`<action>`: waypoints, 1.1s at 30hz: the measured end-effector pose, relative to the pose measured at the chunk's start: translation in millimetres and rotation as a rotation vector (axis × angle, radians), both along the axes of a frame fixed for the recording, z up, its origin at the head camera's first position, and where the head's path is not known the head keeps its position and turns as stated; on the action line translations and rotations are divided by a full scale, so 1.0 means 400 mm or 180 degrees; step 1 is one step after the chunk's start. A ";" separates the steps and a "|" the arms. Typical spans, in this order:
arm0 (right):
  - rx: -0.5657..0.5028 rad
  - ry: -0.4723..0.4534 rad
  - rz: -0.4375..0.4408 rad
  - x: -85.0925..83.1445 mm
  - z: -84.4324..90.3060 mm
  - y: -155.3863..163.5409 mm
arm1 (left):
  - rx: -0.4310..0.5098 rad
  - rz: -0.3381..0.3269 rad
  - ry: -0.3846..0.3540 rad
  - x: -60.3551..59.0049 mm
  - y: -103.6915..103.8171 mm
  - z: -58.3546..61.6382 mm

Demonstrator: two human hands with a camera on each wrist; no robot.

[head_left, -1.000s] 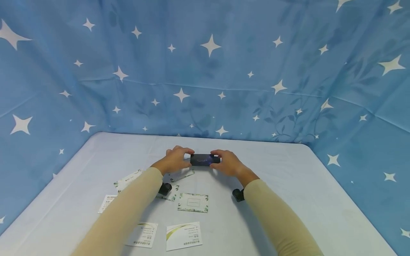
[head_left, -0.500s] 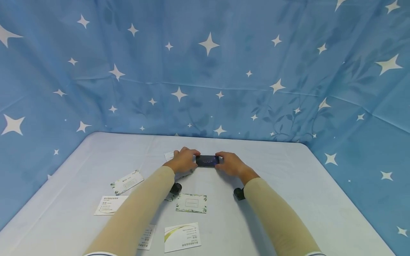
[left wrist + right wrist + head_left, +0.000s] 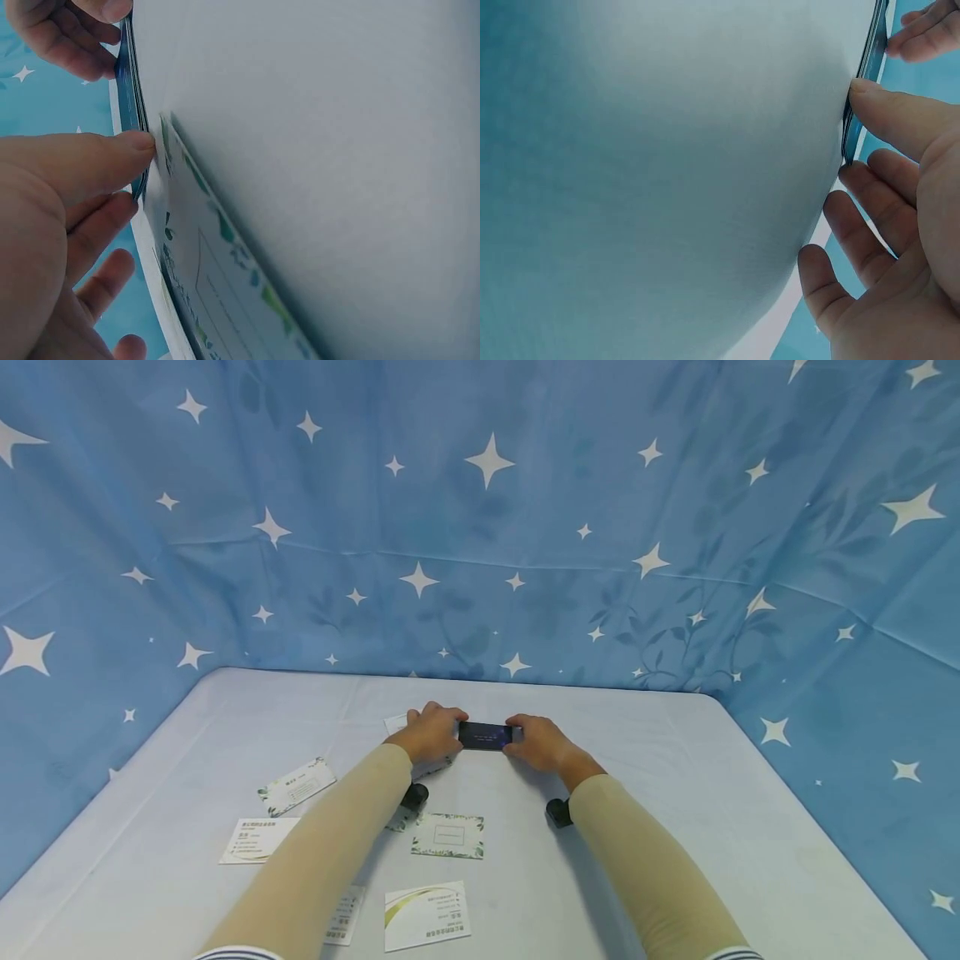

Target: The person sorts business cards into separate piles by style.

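A thin dark card (image 3: 485,735) lies flat on the pale table (image 3: 675,777), far centre in the head view. My left hand (image 3: 452,732) pinches its left end and my right hand (image 3: 515,732) pinches its right end, thumbs on the near edge and fingers curled over the far edge. In the left wrist view the left hand's thumb (image 3: 112,161) presses the dark card's (image 3: 129,82) end. In the right wrist view the right hand's thumb (image 3: 889,112) touches the other end of the dark card (image 3: 866,75). The card's underside is hidden.
Several white and leaf-bordered business cards lie scattered in front: (image 3: 296,785), (image 3: 257,839), (image 3: 448,835), (image 3: 427,914). One leaf-bordered card (image 3: 217,277) lies right under my left wrist. Blue star-print cloth (image 3: 480,527) walls the table on three sides.
Both hands have closed in a little on the dark card, covering more of its ends. My left arm has shifted right, uncovering cards on the left. Little has moved in the last half second.
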State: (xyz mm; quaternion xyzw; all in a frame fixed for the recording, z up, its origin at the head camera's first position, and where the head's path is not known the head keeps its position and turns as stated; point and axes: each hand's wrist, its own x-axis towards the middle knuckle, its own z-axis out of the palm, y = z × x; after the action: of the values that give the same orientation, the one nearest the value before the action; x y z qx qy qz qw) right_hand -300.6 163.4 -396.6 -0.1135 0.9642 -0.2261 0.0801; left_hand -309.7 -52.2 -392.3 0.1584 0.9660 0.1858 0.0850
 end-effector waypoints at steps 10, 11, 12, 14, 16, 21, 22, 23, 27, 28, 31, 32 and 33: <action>-0.0013 -0.0056 -0.0088 -0.003 -0.001 -0.005 | 0.0037 0.0099 -0.0081 0.001 0.002 0.005; -0.0013 -0.0057 -0.0091 -0.003 -0.001 -0.006 | 0.0037 0.0106 -0.0083 0.000 0.001 0.005; -0.0012 -0.0054 -0.0092 -0.003 -0.001 -0.007 | 0.0033 0.0115 -0.0079 0.000 0.001 0.005; -0.0015 -0.0041 -0.0093 -0.004 0.000 -0.009 | 0.0024 0.0121 -0.0076 -0.003 0.002 0.004; 0.0010 -0.0026 -0.0100 -0.005 -0.002 -0.010 | -0.0007 0.0101 -0.0051 -0.006 0.002 0.000; 0.0062 -0.0009 -0.0118 -0.007 -0.006 -0.009 | -0.0067 0.0044 0.0006 -0.013 0.003 -0.005; 0.0062 -0.0011 -0.0116 -0.007 -0.006 -0.010 | -0.0055 0.0044 -0.0006 -0.012 0.001 -0.004; 0.0051 -0.0012 -0.0113 -0.006 -0.006 -0.010 | -0.0038 0.0043 -0.0021 -0.010 -0.002 -0.001; 0.0002 -0.0001 -0.0091 -0.001 -0.007 -0.012 | 0.0019 0.0046 -0.0073 0.000 -0.033 0.013; -0.0009 0.0019 -0.0085 0.000 -0.006 -0.011 | 0.0028 0.0053 -0.0068 0.002 -0.045 0.018; -0.0049 0.0096 -0.0045 0.005 -0.002 -0.010 | 0.0051 0.0093 -0.0051 0.007 -0.095 0.034; -0.0044 0.0126 -0.0011 0.006 0.000 -0.009 | 0.0053 0.0115 -0.0046 0.008 -0.113 0.037; -0.0032 0.0155 0.0023 0.006 0.001 -0.009 | 0.0052 0.0138 -0.0051 0.009 -0.131 0.039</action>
State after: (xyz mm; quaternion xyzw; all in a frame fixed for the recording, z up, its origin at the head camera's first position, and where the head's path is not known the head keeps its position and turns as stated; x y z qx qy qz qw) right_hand -298.2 159.9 -396.3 -0.1229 0.9642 -0.2278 0.0570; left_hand -306.2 -104.6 -376.6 0.1366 0.9670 0.1967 0.0874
